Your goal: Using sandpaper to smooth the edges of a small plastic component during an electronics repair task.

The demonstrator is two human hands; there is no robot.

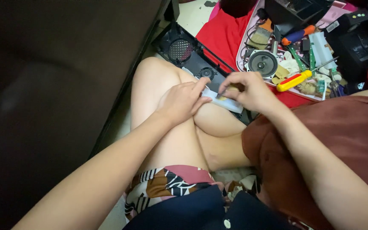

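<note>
Two bare hands meet at the centre of the frame, over a raised knee; nearest the camera, along the bottom edge, lie a patterned cloth (167, 183) and dark blue fabric (201, 208), with a rust-brown garment (341, 136) filling the lower right. The left hand (183, 102) lies flat with fingers pressing down on the near end of a small white strip-shaped part (228, 103), pinning it against the knee; the right hand (250, 91) is closed, fingertips pinched, around a thin dark tool (221, 92) whose tip touches the strip near a yellowish patch; what sort of tool it is I cannot tell. The strip looks light, thin and fairly stiff, likely a small board or plastic piece, probably easy to crack or flex; holding it by its edges or flat ends, as the left hand does, seems safest. Its long axis runs from the left of centre down toward the right, roughly level with the knee, one end hidden under the left fingers. Just beyond the hands lies a black speaker housing (188, 53) on the floor, slanting from upper centre down to the right; further off, upper right, a pink-rimmed tray (240, 57) holds a round loose speaker (263, 63), a yellow-handled screwdriver (294, 80), an orange-and-blue one (298, 35) and a brush (260, 37); red cloth (224, 34) lies beside it.
</note>
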